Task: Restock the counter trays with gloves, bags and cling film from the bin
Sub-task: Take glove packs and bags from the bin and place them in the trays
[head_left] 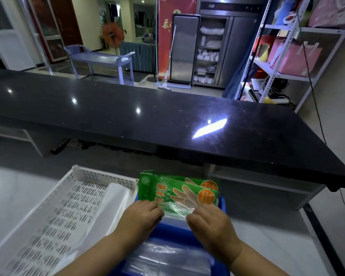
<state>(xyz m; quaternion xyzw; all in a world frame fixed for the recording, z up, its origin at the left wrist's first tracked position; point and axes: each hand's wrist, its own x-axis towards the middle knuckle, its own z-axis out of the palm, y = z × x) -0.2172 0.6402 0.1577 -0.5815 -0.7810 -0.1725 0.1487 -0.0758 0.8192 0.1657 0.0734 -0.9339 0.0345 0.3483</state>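
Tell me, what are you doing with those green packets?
A person holds green plastic glove packets by their near edge, left hand and right hand both pinching. The packets are over a blue plastic bin with clear plastic bags inside. A white perforated plastic tray sits just to the left; no green packets are in it yet.

Ahead of you: black countertop [127, 116], glossy, glare patch toward its right end. Past its far edge, on the floor: grey-blue cart [102, 58], orange fan [112, 33] behind it, red banner [165, 26], steel cabinet [184, 48] with white dishes [208, 54] stacked inside. Off the right end: white rack [283, 48] carrying pink bags [295, 54]; black cable [315, 100] down the wall.
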